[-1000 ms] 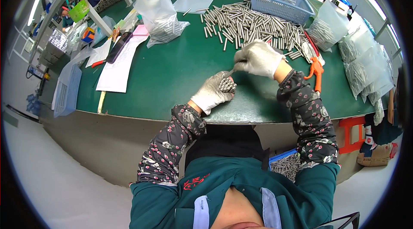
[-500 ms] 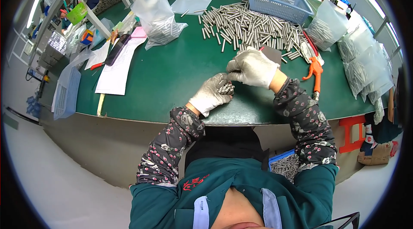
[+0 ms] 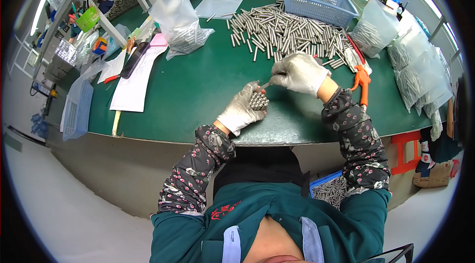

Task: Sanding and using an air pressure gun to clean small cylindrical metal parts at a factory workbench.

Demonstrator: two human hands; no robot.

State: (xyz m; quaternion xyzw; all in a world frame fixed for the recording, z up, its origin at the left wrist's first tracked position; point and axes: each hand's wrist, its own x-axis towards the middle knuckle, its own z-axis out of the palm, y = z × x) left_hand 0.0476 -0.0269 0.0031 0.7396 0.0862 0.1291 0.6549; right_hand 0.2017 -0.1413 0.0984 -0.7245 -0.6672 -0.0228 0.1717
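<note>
My left hand (image 3: 240,109), in a white work glove, is wrapped round a bundle of short metal pins (image 3: 259,101) whose ends face up. Just to the right, my gloved right hand (image 3: 299,74) is closed in a pinch on a single metal pin (image 3: 265,85), which slants down toward the top of the bundle. Its fingertips are partly hidden by the glove's back. Beyond the right hand spreads a large heap of loose metal pins (image 3: 284,30) on the green table (image 3: 198,80).
A blue plastic basket (image 3: 319,6) stands behind the heap. An orange air gun (image 3: 362,85) lies to the right, near filled clear bags (image 3: 415,75). At the left are another bag of pins (image 3: 185,33), paper sheets (image 3: 131,87) and a dark phone-like object (image 3: 135,59).
My right hand has shifted slightly right, away from the left, and the pin in its pinch now shows. The bundle in my left hand has turned so more pin ends show.
</note>
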